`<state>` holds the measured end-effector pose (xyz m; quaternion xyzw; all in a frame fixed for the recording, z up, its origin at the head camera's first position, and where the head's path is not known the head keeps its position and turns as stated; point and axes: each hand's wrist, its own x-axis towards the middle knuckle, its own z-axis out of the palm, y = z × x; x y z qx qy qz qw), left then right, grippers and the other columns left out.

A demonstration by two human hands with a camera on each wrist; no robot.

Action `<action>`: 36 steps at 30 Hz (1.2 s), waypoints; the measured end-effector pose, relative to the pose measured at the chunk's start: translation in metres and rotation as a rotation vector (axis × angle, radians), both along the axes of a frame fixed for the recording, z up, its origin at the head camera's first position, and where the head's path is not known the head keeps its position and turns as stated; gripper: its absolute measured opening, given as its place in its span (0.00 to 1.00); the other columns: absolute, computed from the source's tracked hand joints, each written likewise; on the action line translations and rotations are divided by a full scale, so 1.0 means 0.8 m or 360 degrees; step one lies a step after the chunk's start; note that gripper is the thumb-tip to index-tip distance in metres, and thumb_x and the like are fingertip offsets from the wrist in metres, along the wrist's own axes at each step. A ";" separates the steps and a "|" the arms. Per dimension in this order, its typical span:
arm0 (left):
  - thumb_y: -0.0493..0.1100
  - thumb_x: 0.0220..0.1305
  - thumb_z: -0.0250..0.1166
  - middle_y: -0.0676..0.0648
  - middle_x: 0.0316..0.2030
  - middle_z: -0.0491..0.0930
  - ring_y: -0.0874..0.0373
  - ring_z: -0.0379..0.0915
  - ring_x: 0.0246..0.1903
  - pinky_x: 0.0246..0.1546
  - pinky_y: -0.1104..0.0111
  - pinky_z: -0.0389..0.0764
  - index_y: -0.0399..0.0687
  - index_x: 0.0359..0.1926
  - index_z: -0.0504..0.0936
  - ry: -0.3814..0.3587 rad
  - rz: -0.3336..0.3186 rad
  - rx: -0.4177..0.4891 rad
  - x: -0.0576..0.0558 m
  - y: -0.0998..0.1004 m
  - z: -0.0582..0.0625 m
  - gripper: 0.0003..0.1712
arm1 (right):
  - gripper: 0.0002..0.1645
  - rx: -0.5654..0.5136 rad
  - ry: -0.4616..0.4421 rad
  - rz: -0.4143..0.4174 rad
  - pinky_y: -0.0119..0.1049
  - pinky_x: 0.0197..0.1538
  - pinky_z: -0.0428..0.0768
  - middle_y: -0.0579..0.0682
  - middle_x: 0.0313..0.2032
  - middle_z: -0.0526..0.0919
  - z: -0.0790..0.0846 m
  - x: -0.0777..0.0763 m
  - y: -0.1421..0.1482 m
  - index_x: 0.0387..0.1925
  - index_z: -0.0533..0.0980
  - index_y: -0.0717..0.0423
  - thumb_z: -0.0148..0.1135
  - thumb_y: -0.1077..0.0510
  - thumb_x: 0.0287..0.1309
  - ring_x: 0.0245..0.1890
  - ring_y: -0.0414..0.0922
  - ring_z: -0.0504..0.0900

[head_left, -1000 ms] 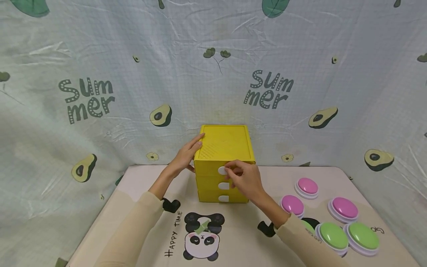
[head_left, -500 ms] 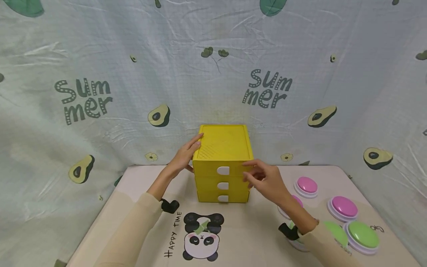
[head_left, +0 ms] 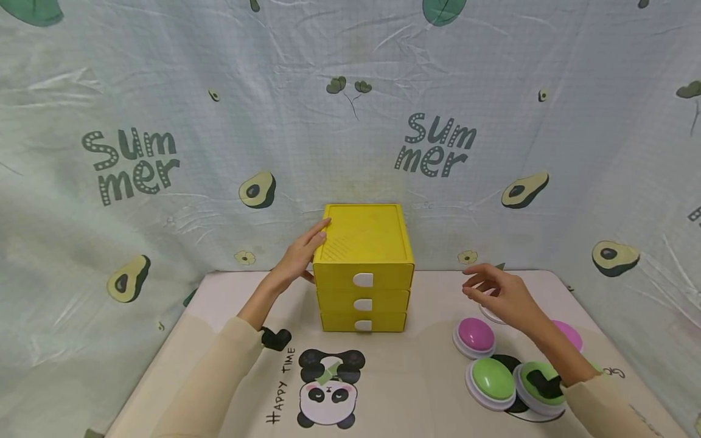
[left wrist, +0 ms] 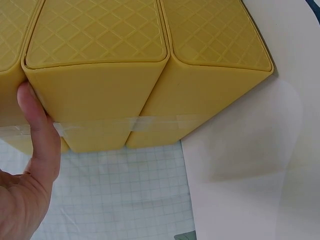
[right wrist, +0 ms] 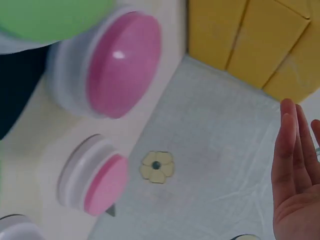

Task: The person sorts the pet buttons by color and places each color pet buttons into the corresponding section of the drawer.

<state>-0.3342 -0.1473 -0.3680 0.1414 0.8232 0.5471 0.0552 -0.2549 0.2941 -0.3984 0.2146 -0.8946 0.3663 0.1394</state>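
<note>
A yellow box of three stacked drawers (head_left: 364, 234) stands at the back of the table, each drawer front bearing a white tab such as the top tab (head_left: 362, 280). All the fronts sit in, none pulled out. My left hand (head_left: 296, 258) rests against the box's left side, fingers along its upper edge. In the left wrist view, the thumb (left wrist: 44, 142) lies along the box's side wall (left wrist: 95, 90), below a strip of clear tape (left wrist: 160, 122). My right hand (head_left: 504, 296) hangs to the right of the box, holding nothing, fingers loosely bent, overlapping a far pink button in the head view.
Pink push buttons, including a near one (head_left: 475, 334), and green ones, including one at the left (head_left: 493, 378), stand at the table's right. A panda print (head_left: 328, 389) marks the table (head_left: 421, 389) in front of the box. A printed cloth (head_left: 306, 134) hangs behind.
My right hand has let go of the top drawer's white tab and moved right, away from the box to above the buttons. The left hand stays on the box's side.
</note>
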 end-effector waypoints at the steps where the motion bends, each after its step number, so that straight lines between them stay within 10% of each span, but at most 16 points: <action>1: 0.68 0.79 0.44 0.44 0.81 0.54 0.36 0.80 0.53 0.28 0.53 0.89 0.77 0.81 0.53 0.0000 0.0000 0.0000 0.000 0.000 0.000 0.34 | 0.18 0.0020 -0.0025 0.0000 0.27 0.37 0.84 0.48 0.41 0.90 -0.004 0.001 0.003 0.56 0.79 0.51 0.69 0.58 0.66 0.36 0.29 0.84; 25: 0.68 0.79 0.44 0.46 0.82 0.52 0.35 0.77 0.57 0.27 0.55 0.89 0.79 0.81 0.52 -0.0002 0.0017 -0.0001 0.002 0.001 0.002 0.34 | 0.20 0.0005 -0.0402 0.0546 0.29 0.31 0.83 0.59 0.38 0.89 -0.053 -0.006 -0.137 0.60 0.79 0.57 0.65 0.58 0.69 0.28 0.47 0.86; 36: 0.61 0.82 0.42 0.41 0.81 0.52 0.36 0.77 0.56 0.29 0.52 0.89 0.71 0.83 0.49 -0.0054 -0.0024 0.0004 0.011 0.002 0.013 0.33 | 0.14 -0.0247 -0.0401 0.0416 0.31 0.28 0.87 0.58 0.32 0.90 -0.053 -0.001 -0.198 0.50 0.82 0.63 0.67 0.60 0.66 0.27 0.56 0.88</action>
